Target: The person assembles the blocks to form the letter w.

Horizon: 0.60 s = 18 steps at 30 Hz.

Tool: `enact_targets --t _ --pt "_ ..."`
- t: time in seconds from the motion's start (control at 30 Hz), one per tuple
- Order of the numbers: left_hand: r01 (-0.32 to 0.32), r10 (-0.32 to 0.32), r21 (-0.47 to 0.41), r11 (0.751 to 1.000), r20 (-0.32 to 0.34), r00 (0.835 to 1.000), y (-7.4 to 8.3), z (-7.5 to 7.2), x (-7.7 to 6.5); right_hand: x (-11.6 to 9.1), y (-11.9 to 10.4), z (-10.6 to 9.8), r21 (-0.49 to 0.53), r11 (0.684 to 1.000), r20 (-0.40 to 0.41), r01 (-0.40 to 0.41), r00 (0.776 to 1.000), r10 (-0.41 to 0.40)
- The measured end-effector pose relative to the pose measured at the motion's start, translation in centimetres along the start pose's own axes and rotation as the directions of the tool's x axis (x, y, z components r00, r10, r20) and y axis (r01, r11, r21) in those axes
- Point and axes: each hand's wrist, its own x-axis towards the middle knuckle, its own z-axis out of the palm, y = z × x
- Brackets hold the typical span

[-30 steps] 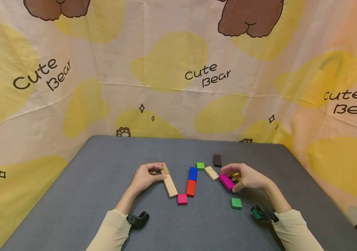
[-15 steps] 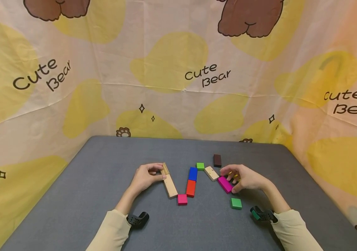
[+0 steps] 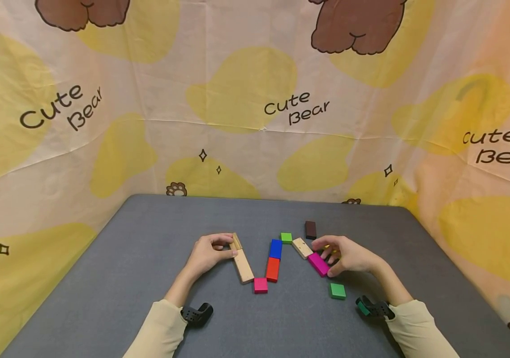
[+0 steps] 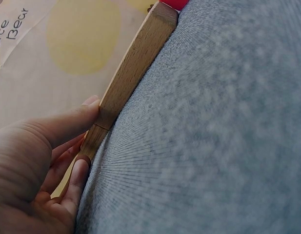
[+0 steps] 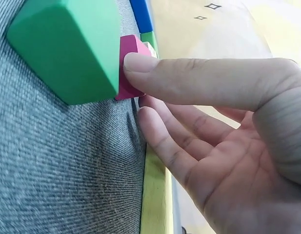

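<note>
A wooden block is held by the left hand [image 3: 205, 255]; a magenta block [image 3: 318, 265] is touched by the right thumb.
On the grey table [image 3: 169, 214], the small wooden block [image 3: 237, 241] is pinched between left thumb and fingers where it meets a long wooden plank [image 3: 244, 269]. The right hand [image 3: 349, 256] is held partly spread, its fingers loosely curved beside the magenta block; whether that block is gripped cannot be told. The magenta block is set end to end with a beige block [image 3: 302, 248] on its far left. To the left, a light green block [image 3: 286, 238], a blue block [image 3: 275, 248], a red block [image 3: 272, 269] and a pink block [image 3: 260, 285] are lined up towards the plank's near end. A dark brown block [image 3: 310, 229] is placed on the far side, a green block [image 3: 337, 291] on the near right.
</note>
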Motion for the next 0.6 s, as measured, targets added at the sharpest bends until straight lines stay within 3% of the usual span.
enact_targets --t 0.6 --pt "0.006 -0.006 0.007 1.000 0.003 1.000 0.11 -0.02 -0.03 0.33 0.30 0.32 0.001 1.000 0.015 0.005 1.000 -0.005"
